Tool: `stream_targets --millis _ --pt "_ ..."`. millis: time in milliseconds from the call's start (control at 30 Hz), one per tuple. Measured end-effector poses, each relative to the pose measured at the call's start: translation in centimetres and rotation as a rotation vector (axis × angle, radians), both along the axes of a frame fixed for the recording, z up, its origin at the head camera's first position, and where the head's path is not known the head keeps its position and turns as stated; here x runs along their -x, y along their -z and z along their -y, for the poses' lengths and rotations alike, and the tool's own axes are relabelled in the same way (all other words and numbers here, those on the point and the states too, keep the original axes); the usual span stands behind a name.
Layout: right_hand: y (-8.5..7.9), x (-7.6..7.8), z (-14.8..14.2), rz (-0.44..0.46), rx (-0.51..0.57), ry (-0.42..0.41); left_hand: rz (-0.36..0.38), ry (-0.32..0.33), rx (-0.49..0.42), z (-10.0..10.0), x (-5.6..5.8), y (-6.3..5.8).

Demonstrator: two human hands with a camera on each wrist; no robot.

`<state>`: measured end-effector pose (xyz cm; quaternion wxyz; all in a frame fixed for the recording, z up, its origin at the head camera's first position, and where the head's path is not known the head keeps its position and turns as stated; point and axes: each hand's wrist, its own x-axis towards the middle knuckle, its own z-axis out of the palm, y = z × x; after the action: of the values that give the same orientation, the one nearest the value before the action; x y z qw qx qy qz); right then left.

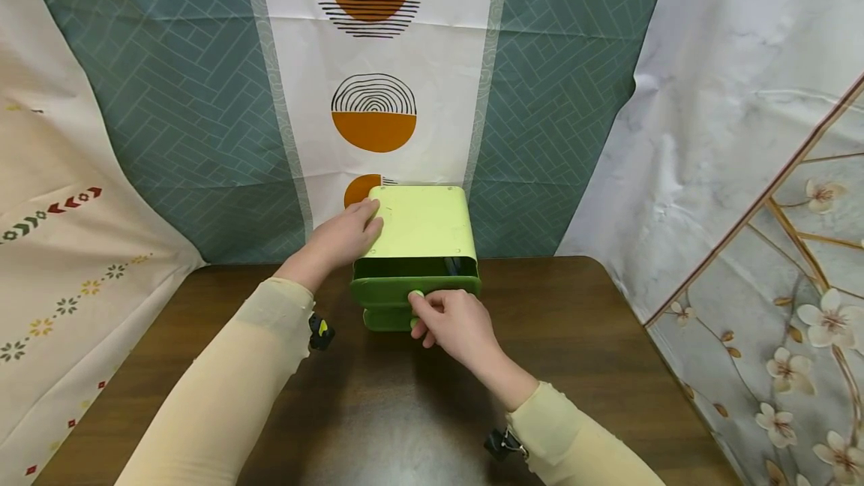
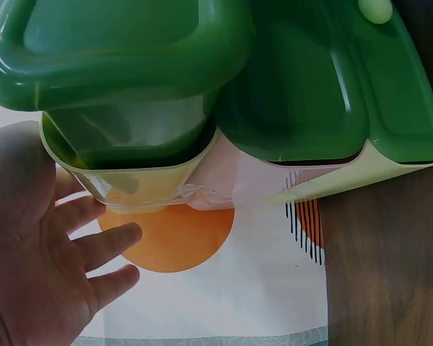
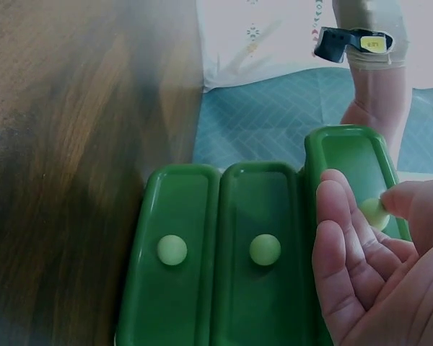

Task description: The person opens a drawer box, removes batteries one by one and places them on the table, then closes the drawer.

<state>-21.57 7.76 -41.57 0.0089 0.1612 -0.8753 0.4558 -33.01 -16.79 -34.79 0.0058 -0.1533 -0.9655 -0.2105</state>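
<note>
A small chest of drawers with a pale yellow-green top (image 1: pixel 421 220) stands on the table. Its dark green top drawer (image 1: pixel 378 291) is pulled partway out, while the two lower drawers (image 3: pixel 256 310) sit flush. My right hand (image 1: pixel 459 321) pinches the round light-green knob (image 3: pixel 375 214) of that top drawer between thumb and fingers. Across the chest's upper left edge rests my left hand (image 1: pixel 344 235), its fingers fairly straight in the left wrist view. Something dark, too small to identify, shows inside the drawer's right side.
The brown wooden table (image 1: pixel 574 366) extends on both sides and in front. Behind the chest hangs a patterned cloth (image 1: pixel 202 96), with a floral cloth (image 1: pixel 763 261) on the right and an embroidered one (image 1: pixel 81 261) on the left.
</note>
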Motion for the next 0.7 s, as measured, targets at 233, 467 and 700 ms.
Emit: stream_targets --millis 233,467,700 --pt "0.1 -0.5 -0.1 0.008 -0.001 -0.005 0.003 0.003 0.003 0.1 -0.1 -0.1" --pt "0.1 -1.1 -0.2 0.002 -0.004 -0.01 0.005 0.006 0.002 0.3 0.1 0.1" --pt "0.2 -1.5 -0.3 -0.004 0.001 -0.014 0.012 0.011 -0.002 0.2 0.0 0.1"
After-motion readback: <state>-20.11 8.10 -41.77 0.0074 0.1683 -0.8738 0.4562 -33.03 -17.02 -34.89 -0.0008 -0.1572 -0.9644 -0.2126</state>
